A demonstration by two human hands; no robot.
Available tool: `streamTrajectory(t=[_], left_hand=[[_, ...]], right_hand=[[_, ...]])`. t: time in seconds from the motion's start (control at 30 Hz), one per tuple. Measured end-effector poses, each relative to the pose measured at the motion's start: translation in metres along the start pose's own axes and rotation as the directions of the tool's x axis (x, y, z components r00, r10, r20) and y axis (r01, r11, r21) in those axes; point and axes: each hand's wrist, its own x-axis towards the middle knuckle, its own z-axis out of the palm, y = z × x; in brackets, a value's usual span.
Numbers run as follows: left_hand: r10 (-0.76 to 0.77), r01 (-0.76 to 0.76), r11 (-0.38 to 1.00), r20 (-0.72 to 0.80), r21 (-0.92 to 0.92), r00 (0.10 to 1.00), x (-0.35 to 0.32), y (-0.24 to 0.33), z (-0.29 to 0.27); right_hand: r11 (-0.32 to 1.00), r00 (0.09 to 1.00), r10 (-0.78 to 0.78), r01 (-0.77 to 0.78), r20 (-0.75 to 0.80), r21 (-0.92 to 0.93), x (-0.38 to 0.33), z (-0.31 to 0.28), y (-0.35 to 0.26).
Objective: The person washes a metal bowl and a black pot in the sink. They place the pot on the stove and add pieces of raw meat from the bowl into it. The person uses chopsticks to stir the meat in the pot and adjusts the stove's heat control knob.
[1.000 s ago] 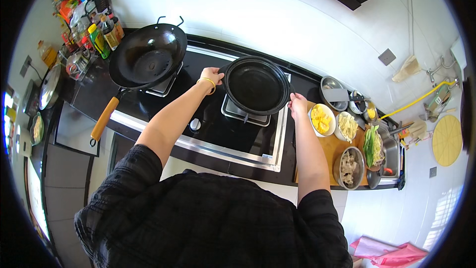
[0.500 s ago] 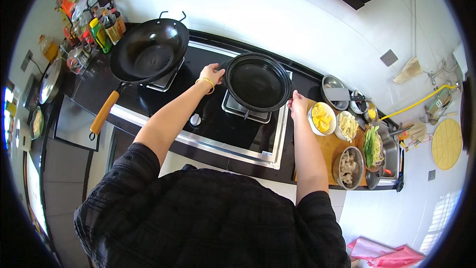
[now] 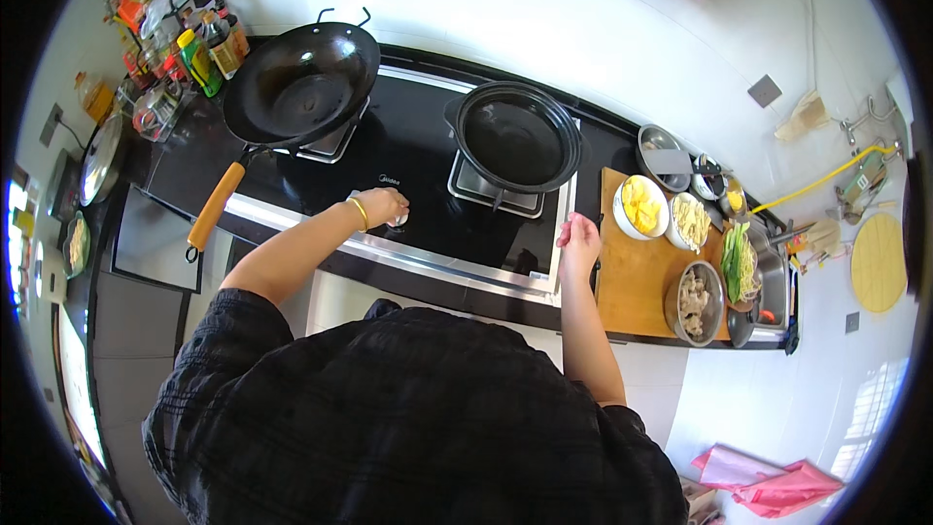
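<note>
Left hand [image 3: 381, 206] grips a white stove knob [image 3: 397, 220], fingers curled around it. Right hand [image 3: 577, 235] hovers at four o'clock of the black pot [image 3: 516, 135], fingers loosely curled, holding nothing.

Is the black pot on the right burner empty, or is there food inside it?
Empty. The black pot stands upright with no lid, and only its bare dark bottom shows inside.

Bright even light, sharp centre, fisheye-bent edges

Home kitchen: black gas hob [image 3: 428, 185] with wok [image 3: 301, 83] left, black pot [image 3: 518, 136] right; sauce bottles [image 3: 199, 53] far left; bowls of cut food [image 3: 643, 206] on wooden board [image 3: 637, 277] right.
</note>
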Motion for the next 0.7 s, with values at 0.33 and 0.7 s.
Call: streamTrajectory(t=[0.33,0.7], left_hand=[[0.043,0.003,0.945,-0.134,0.327,0.99,-0.006,0.014,0.013],[-0.163,0.147,0.891,-0.001,0.429,0.987,0.008,0.027,0.012]], right_hand=[[0.996,0.993,0.04,-0.03,-0.112,0.084,-0.065,-0.015,0.026],[0.968,0.968,0.053,0.009,-0.245,0.249,-0.108,-0.021,0.051]])
